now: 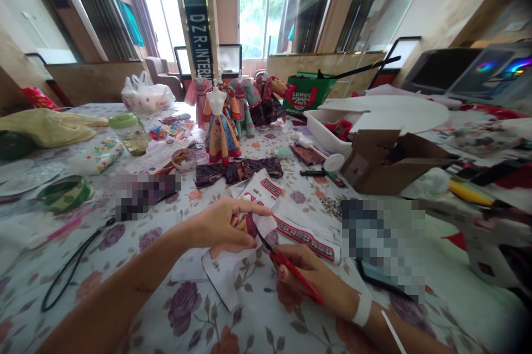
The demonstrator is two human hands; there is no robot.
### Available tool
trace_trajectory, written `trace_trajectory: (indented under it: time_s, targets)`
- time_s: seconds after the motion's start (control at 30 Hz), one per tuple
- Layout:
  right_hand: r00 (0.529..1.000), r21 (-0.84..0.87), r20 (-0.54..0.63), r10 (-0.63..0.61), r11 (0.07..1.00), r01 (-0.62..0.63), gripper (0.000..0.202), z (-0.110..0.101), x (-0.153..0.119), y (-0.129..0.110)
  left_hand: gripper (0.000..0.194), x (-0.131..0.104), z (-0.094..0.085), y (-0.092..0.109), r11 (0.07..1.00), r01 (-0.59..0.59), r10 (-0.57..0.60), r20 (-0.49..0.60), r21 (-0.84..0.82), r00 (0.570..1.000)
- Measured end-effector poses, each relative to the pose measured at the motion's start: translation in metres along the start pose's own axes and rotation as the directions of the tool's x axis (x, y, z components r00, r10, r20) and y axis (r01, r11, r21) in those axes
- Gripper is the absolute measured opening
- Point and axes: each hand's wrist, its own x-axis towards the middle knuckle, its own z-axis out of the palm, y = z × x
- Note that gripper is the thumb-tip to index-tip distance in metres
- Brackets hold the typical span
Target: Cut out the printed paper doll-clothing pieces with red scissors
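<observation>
nearest the camera, a bare stretch of the flowered tabletop lay between the two forearms, the only open room close by. just beyond it the right hand was clenched around the red handles of the scissors, whose blades reached up into a paper sheet. the left hand gripped that sheet from above, fingers curled and pinching its upper part, so the paper sat lifted slightly between both hands, its loose lower edge resting on the cloth. a black cord trailed to the left, well apart. to the right, a white glue gun crowded the near edge. further off stood a brown cardboard box, strips of dark fabric, then a small dress form in an orange dress, with more dressed figures behind it.
</observation>
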Motion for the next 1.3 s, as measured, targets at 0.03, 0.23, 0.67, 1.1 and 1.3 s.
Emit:
trace_trajectory:
  time_s: [0.03, 0.23, 0.67, 1.1, 1.3]
  targets:
    - [1.0, 0.008, 0.0, 0.0, 1.0, 0.0, 0.05, 0.0, 0.0, 0.001, 0.063, 0.0, 0.0, 0.0, 1.0, -0.002, 0.002, 0.006, 0.0, 1.0]
    - [1.0, -0.004, 0.013, -0.017, 1.0, 0.017, 0.047, -0.003, 0.001, 0.005, 0.05, -0.001, -0.001, 0.002, 0.997, -0.049, 0.05, -0.022, 0.055, 0.999]
    - [0.999, -0.079, 0.037, -0.011, 0.997, 0.013, 0.048, -0.003, -0.002, 0.0, 0.051, -0.004, -0.006, 0.008, 0.995, -0.05, 0.051, -0.014, 0.082, 0.999]
    - [0.997, -0.083, 0.058, -0.04, 0.996, 0.045, 0.046, -0.002, -0.004, -0.001, 0.054, -0.003, -0.004, 0.007, 0.996, -0.062, 0.062, 0.004, 0.058, 0.998]
    - [0.998, -0.086, 0.056, -0.042, 0.995, 0.046, 0.047, -0.002, -0.004, 0.0, 0.054, -0.002, -0.002, 0.006, 0.997, -0.054, 0.054, 0.0, 0.057, 0.999]
